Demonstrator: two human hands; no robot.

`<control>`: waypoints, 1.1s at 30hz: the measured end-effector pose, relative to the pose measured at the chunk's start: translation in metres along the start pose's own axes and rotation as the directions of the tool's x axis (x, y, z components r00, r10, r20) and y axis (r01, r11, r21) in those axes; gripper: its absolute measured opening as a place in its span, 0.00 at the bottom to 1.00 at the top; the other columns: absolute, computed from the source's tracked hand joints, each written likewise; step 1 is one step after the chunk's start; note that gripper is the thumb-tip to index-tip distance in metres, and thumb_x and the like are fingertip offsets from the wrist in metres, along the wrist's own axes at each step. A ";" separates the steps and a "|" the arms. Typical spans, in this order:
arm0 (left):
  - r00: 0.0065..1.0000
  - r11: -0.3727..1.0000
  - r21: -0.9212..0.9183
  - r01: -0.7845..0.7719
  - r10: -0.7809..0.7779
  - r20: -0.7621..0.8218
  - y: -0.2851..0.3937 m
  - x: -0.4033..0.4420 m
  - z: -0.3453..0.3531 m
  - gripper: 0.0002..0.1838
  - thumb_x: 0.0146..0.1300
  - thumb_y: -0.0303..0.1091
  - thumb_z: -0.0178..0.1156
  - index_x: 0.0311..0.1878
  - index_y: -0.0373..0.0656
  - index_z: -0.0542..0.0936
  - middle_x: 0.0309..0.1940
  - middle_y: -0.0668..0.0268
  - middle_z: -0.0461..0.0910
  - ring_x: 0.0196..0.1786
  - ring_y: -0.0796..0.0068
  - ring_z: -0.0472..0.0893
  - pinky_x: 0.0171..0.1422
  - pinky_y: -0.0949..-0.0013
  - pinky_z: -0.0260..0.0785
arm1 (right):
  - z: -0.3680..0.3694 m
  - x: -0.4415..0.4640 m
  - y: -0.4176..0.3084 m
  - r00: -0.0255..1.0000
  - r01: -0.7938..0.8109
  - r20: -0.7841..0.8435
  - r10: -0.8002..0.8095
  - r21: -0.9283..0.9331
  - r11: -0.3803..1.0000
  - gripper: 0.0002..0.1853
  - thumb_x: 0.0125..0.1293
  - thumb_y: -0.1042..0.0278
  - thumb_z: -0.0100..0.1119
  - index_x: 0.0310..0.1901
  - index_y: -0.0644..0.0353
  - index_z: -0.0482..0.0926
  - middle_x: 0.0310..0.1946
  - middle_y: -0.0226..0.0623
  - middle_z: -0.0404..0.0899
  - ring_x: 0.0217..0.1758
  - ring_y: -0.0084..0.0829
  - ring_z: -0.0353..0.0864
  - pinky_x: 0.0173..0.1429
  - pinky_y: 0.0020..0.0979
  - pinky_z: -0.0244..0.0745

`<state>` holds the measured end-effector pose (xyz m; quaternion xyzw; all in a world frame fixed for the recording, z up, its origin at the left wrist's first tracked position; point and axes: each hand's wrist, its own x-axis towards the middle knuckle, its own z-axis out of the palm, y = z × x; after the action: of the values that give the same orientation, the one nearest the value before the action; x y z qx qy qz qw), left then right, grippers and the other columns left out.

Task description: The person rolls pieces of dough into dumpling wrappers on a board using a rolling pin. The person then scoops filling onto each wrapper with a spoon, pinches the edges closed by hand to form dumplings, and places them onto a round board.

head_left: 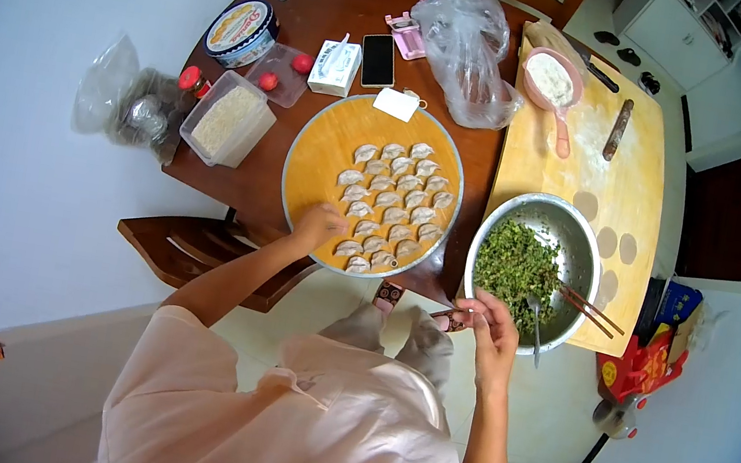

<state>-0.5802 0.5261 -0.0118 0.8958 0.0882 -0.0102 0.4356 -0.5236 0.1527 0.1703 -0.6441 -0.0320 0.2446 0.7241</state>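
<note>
My left hand [321, 227] is over the lower left of a round wooden board [313, 164], its fingers bent beside the rows of dumplings [395, 215]. Whether something is between those fingers is hidden. My right hand [490, 332] is raised at the lower left rim of a steel bowl [591, 257], its thumb and fingers pinched together on something too small to make out. Chopped green filling [516, 266] lies in the bowl, with a spoon [536, 333] and brown chopsticks [592, 311] resting in it on the right.
Right of the bowl, round dough wrappers [627, 249] and a rolling pin [617, 130] lie on a floured board [563, 180]. A pink scoop of flour [550, 79], plastic bag [471, 54], phone [378, 60], tissue box [334, 68] and rice container [229, 122] stand farther back. A chair [193, 252] is at left.
</note>
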 end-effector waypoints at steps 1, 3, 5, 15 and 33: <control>0.999 0.999 0.029 -0.038 0.038 0.000 0.000 -0.002 0.001 0.08 0.50 0.28 0.69 0.36 0.42 0.85 0.36 0.58 0.80 0.42 0.58 0.79 0.47 0.63 0.71 | 0.001 0.001 0.001 1.000 0.006 -0.001 -0.006 0.010 1.000 0.17 0.69 0.81 0.47 0.59 0.69 0.69 0.47 0.46 0.80 0.43 0.31 0.82 0.53 0.31 0.77; 0.994 0.986 0.145 -0.083 0.071 0.083 0.000 -0.008 0.000 0.12 0.50 0.26 0.68 0.40 0.41 0.84 0.40 0.58 0.80 0.44 0.57 0.79 0.49 0.62 0.71 | 0.001 0.000 -0.004 1.000 0.012 -0.003 -0.012 -0.003 1.000 0.17 0.69 0.81 0.47 0.58 0.70 0.70 0.46 0.46 0.80 0.43 0.31 0.82 0.53 0.31 0.77; 0.989 0.975 0.200 -0.094 0.069 0.129 0.000 -0.014 -0.001 0.13 0.50 0.25 0.67 0.41 0.41 0.84 0.42 0.58 0.80 0.45 0.57 0.79 0.49 0.62 0.71 | 0.000 -0.002 -0.003 1.000 0.019 -0.012 -0.019 -0.011 1.000 0.17 0.69 0.81 0.47 0.58 0.70 0.70 0.46 0.46 0.80 0.42 0.32 0.82 0.53 0.31 0.76; 0.993 0.957 0.265 -0.121 0.120 0.021 0.016 -0.007 0.013 0.08 0.52 0.23 0.63 0.37 0.40 0.82 0.41 0.57 0.80 0.43 0.54 0.79 0.48 0.59 0.71 | -0.014 -0.011 -0.007 0.996 0.015 -0.085 -0.022 -0.075 0.997 0.16 0.70 0.77 0.48 0.57 0.69 0.71 0.44 0.44 0.81 0.42 0.31 0.82 0.51 0.30 0.76; 0.990 0.957 0.255 -0.141 0.129 0.063 0.013 -0.003 0.014 0.11 0.48 0.20 0.63 0.38 0.37 0.78 0.39 0.54 0.77 0.45 0.48 0.76 0.49 0.56 0.69 | -0.236 -0.048 -0.010 0.487 0.220 -0.800 -0.350 -0.275 0.936 0.13 0.72 0.66 0.50 0.42 0.68 0.79 0.31 0.38 0.81 0.29 0.23 0.78 0.39 0.25 0.75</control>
<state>-0.5797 0.5068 -0.0098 0.9483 0.0150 -0.0125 0.3167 -0.4769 -0.0830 0.1528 -0.7144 0.1957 -0.2203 0.6346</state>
